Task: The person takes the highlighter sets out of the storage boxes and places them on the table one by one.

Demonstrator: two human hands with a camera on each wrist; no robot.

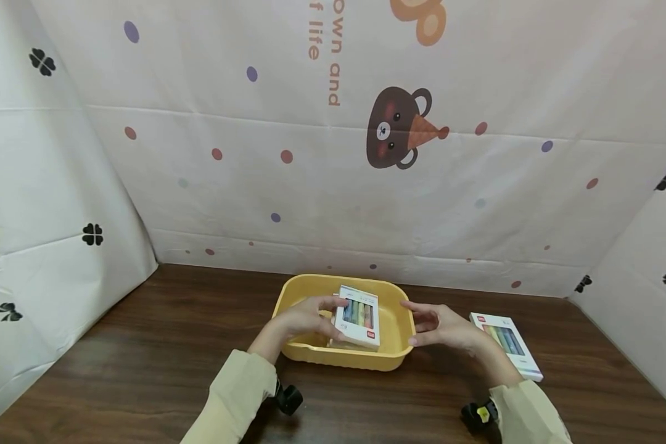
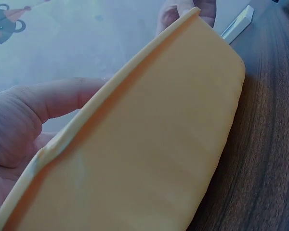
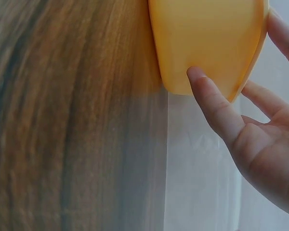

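Observation:
A yellow plastic basket (image 1: 396, 320) stands on the table, its outer wall (image 2: 149, 120) filling much of the left wrist view. Inside it, my left hand (image 1: 305, 317) grips the left side of a white box of coloured sticks (image 1: 361, 314), fingers at the upper edge and thumb lower down. A pale edge shows beneath this box. The sticks are visible through its window. My right hand (image 1: 444, 327) holds the right end of the basket by the rim. In the right wrist view one finger (image 3: 214, 98) lies against the outer wall, others behind the rim.
A second white box of coloured sticks (image 1: 507, 345) lies on the dark wooden table (image 1: 144, 370), right of the basket, beside my right forearm. A printed white cloth (image 1: 311, 185) hangs behind the table and along both sides.

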